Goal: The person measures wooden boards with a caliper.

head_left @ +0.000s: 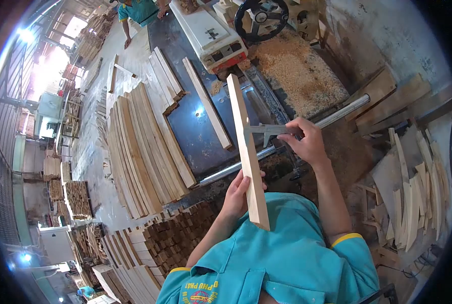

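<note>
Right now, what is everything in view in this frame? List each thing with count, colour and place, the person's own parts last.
wooden slat: one, pale, held up at centre, caliper clamped across it
caliper: one, grey metal, at the slat's middle
loose slat: one, pale, lying on the dark machine table
slat stack: many, pale, left part of the table
handwheel: one, black, top centre
sawdust pile: tan, right of the machine
offcuts: many, pale, floor at right
block piles: brown and pale, bottom left
another person: teal shirt, top left
teal shirt: the wearer's own, bottom
left hand: grips the slat's lower part
right hand: holds the caliper
</note>
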The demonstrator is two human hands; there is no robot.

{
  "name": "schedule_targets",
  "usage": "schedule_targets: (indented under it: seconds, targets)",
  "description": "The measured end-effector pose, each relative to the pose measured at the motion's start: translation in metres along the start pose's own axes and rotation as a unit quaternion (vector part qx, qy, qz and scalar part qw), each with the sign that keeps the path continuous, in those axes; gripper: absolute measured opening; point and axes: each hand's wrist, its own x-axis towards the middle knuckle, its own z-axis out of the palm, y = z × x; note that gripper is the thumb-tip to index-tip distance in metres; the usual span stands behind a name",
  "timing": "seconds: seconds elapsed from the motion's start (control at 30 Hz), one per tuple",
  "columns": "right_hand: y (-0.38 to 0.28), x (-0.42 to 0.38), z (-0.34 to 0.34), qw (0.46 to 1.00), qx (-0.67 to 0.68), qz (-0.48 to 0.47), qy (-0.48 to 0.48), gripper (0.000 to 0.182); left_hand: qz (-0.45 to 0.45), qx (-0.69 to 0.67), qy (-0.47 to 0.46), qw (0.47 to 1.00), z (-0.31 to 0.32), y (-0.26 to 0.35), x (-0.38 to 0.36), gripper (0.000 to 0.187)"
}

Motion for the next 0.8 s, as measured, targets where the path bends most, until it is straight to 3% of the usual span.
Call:
schedule_targets:
  seconds: [0.1, 0.17, 0.2, 0.27, 0.33, 0.47, 0.57, 0.67, 0.73, 0.8]
  targets:
    - [0.008, -0.007, -0.001, 1.0, 0.009, 0.008, 0.01, 0.034, -0.039, -0.004, 0.017, 0.999, -0.002, 0.001, 0.0, 0.051]
    - [0.013, -0.012, -0.001, 1.0, 0.011, 0.012, 0.009, 0.033, -0.054, -0.156, 0.065, 0.984, -0.005, -0.006, 0.007, 0.056]
    - [0.015, -0.014, -0.001, 1.0, 0.013, 0.013, 0.011, 0.033, -0.052, -0.158, 0.066, 0.984, -0.015, -0.012, 0.012, 0.056]
    - [0.018, -0.019, -0.002, 1.0, 0.015, 0.013, 0.01, 0.033, -0.015, -0.22, -0.061, 0.974, -0.037, -0.025, 0.021, 0.056]
    - [0.021, -0.025, -0.002, 1.0, 0.006, 0.017, 0.011, 0.034, -0.03, -0.268, -0.031, 0.962, -0.026, -0.022, 0.02, 0.062]
    - [0.021, -0.032, -0.005, 1.0, 0.0, 0.024, 0.008, 0.034, -0.025, -0.154, -0.021, 0.987, -0.029, -0.028, 0.03, 0.073]
    - [0.024, -0.039, -0.008, 1.0, 0.0, 0.013, 0.019, 0.033, -0.086, 0.015, 0.056, 0.995, -0.031, -0.032, 0.039, 0.061]
    - [0.028, -0.045, -0.012, 0.999, -0.006, 0.037, 0.006, 0.032, -0.092, 0.072, 0.046, 0.992, -0.044, -0.041, 0.051, 0.058]
    - [0.026, -0.049, -0.015, 0.999, -0.008, 0.049, 0.008, 0.033, -0.13, 0.1, 0.093, 0.982, -0.032, -0.028, 0.05, 0.054]
    - [0.03, -0.055, -0.017, 0.998, -0.01, 0.056, 0.004, 0.032, -0.124, 0.055, 0.032, 0.99, -0.057, -0.05, 0.062, 0.054]
